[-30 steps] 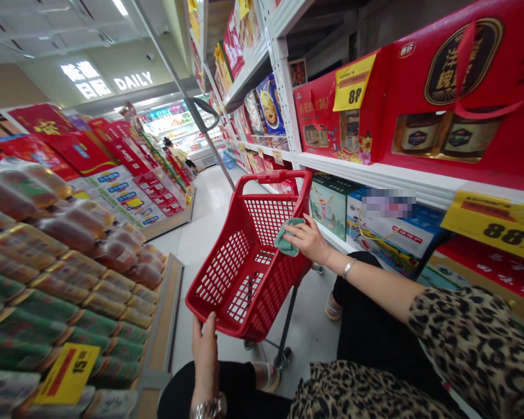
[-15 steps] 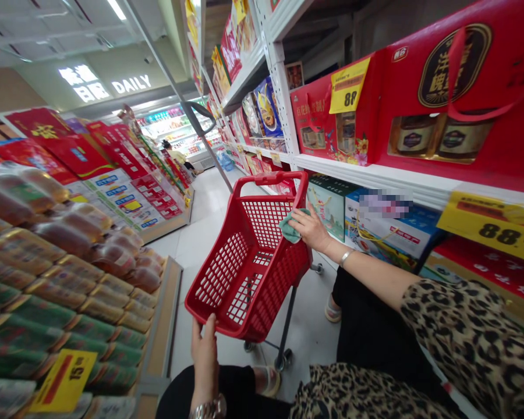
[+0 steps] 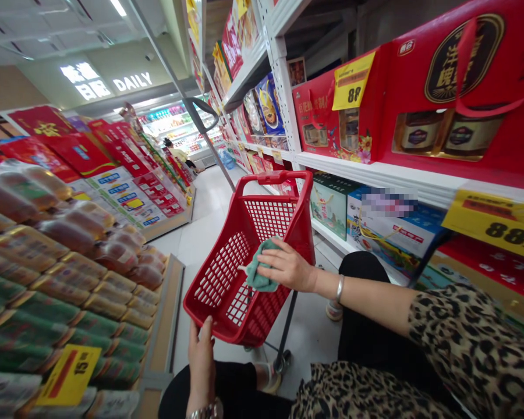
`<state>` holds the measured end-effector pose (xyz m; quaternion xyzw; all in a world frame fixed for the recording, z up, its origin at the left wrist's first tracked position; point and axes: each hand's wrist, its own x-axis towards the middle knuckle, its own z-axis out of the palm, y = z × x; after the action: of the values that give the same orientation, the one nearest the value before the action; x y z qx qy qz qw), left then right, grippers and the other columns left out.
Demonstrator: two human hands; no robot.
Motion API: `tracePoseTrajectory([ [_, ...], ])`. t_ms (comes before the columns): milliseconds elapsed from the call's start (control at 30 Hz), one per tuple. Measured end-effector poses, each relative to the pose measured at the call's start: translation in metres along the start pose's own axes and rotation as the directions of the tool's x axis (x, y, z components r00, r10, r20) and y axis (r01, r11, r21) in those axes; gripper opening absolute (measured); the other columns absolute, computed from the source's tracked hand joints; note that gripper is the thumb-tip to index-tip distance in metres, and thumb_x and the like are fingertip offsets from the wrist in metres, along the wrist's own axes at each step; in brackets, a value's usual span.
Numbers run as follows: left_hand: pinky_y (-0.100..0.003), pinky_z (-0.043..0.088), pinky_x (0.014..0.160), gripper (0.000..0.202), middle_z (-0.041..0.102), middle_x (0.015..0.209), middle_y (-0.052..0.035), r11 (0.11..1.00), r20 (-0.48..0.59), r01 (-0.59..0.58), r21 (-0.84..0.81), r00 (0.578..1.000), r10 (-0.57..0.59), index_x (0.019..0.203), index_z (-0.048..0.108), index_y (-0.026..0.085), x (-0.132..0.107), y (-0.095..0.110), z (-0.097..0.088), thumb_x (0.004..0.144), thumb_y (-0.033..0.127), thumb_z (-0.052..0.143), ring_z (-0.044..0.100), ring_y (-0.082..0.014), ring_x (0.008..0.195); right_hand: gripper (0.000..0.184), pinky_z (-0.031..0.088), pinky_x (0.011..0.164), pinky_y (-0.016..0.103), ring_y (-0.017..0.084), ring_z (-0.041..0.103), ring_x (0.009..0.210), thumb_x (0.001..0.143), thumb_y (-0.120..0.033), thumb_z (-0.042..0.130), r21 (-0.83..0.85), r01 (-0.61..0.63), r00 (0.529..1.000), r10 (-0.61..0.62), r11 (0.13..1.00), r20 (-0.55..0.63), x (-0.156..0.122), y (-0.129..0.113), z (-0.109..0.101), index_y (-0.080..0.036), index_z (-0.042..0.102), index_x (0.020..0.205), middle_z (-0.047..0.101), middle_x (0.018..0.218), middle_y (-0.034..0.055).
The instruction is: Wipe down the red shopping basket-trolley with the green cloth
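A red plastic shopping basket [image 3: 220, 250] with lattice sides stands tilted toward me on a wheeled metal frame. At its near left corner, my left hand [image 3: 201, 349] grips the rim, thumb on top and fingers outside. My right hand [image 3: 288, 266] presses a green cloth [image 3: 264, 273] over the right-hand rim, fingers closed on it. Part of the cloth hangs over the basket's inside, hiding some of the rim and lattice. The basket's handle bar [image 3: 273, 177] is at the far end.
Shelves [image 3: 375, 171] with red gift boxes [image 3: 458, 87] line my right. To the left are stacked drink packs [image 3: 82, 291] on a low platform, with a yellow price tag [image 3: 68, 375]. A grey pole [image 3: 174, 75] rises behind the basket. A person [image 3: 179, 154] is farther down the aisle.
My right hand has slid the cloth along the right rim, toward me and to the left. My left hand stays on the near corner, and the basket has barely moved.
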<state>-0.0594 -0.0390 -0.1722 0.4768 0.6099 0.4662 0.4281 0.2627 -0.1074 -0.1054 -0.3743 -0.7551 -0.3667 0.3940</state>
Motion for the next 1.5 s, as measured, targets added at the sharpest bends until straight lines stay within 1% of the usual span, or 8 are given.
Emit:
tracePoseTrajectory([
  [133,-0.043,0.056,0.103,0.078,0.058,0.154,-0.0077,0.995,0.045,0.096,-0.035,0.994,-0.095,0.154,0.049,0.035,-0.004,0.006,-0.001,0.081,0.05,0.074,0.06,-0.0313,0.135,0.017,0.045,0.118,0.053,0.016,0.07,0.108,0.103,-0.02,0.058,-0.012,0.038,0.998,-0.038,0.999,0.043,-0.002,-0.013,0.008,-0.026,0.074,0.105,0.079,0.114,0.0046],
  [267,-0.044,0.054,0.105,0.075,0.057,0.154,-0.0081,0.993,0.025,0.112,-0.042,0.994,-0.111,0.152,0.052,0.033,-0.008,0.011,0.004,0.081,0.049,0.074,0.057,-0.0323,0.138,0.02,0.05,0.112,0.048,0.017,0.069,0.107,0.103,-0.017,0.056,-0.057,-0.011,0.997,0.016,0.998,0.078,-0.018,0.009,0.004,-0.024,0.074,0.105,0.079,0.111,0.0056],
  [533,-0.044,0.056,0.102,0.071,0.061,0.15,-0.0085,0.993,-0.006,0.108,-0.051,0.994,-0.109,0.148,0.056,0.033,-0.015,0.017,0.009,0.081,0.046,0.073,0.064,-0.0312,0.13,0.03,0.053,0.096,0.042,0.022,0.07,0.106,0.094,-0.009,0.059,0.078,-0.278,0.952,0.264,0.957,0.157,-0.019,0.03,-0.036,-0.022,0.074,0.117,0.077,0.121,0.0112],
  [800,-0.044,0.056,0.101,0.071,0.064,0.146,-0.0081,0.995,0.004,0.09,-0.043,0.996,-0.09,0.148,0.057,0.033,-0.018,0.02,0.007,0.08,0.049,0.072,0.066,-0.0299,0.126,0.042,0.057,0.084,0.026,0.017,0.075,0.095,0.08,-0.003,0.062,0.446,-0.575,0.811,0.405,0.686,0.422,0.004,0.033,-0.051,-0.023,0.078,0.113,0.08,0.107,0.0015],
  [900,-0.044,0.057,0.1,0.072,0.064,0.145,-0.0087,0.994,-0.002,0.102,-0.027,0.995,-0.102,0.147,0.057,0.033,-0.015,0.017,0.006,0.079,0.051,0.073,0.066,-0.0304,0.126,0.04,0.054,0.083,0.028,0.018,0.074,0.096,0.079,-0.002,0.061,0.322,-0.611,0.778,0.474,0.723,0.412,-0.001,0.055,-0.037,-0.022,0.079,0.109,0.08,0.105,0.0031],
  [1067,-0.044,0.055,0.103,0.074,0.062,0.149,-0.0085,0.993,-0.002,0.112,-0.036,0.994,-0.113,0.15,0.054,0.034,-0.014,0.016,0.006,0.081,0.05,0.072,0.064,-0.0311,0.131,0.039,0.046,0.09,0.037,0.024,0.067,0.106,0.089,-0.007,0.065,-0.08,-0.529,0.804,0.53,0.845,0.269,-0.012,0.072,-0.015,-0.024,0.077,0.122,0.076,0.122,0.0094],
  [1300,-0.044,0.054,0.105,0.07,0.06,0.151,-0.0073,0.99,-0.013,0.127,-0.065,0.992,-0.128,0.148,0.055,0.034,-0.018,0.022,0.011,0.081,0.045,0.072,0.062,-0.0301,0.133,0.045,0.041,0.098,0.047,0.028,0.058,0.114,0.1,-0.014,0.057,-0.318,-0.464,0.813,0.54,0.826,0.217,-0.028,0.048,0.006,-0.032,0.066,0.14,0.065,0.144,0.0107],
  [1500,-0.048,0.052,0.107,0.066,0.06,0.151,-0.0081,0.99,-0.032,0.13,-0.045,0.991,-0.132,0.147,0.057,0.031,-0.024,0.028,0.013,0.083,0.044,0.07,0.061,-0.0318,0.134,0.062,0.035,0.114,0.062,0.04,0.041,0.146,0.092,-0.011,0.056,-0.352,-0.439,0.853,0.507,0.827,0.127,-0.04,0.022,0.018,-0.02,0.052,0.153,0.05,0.158,0.0193],
])
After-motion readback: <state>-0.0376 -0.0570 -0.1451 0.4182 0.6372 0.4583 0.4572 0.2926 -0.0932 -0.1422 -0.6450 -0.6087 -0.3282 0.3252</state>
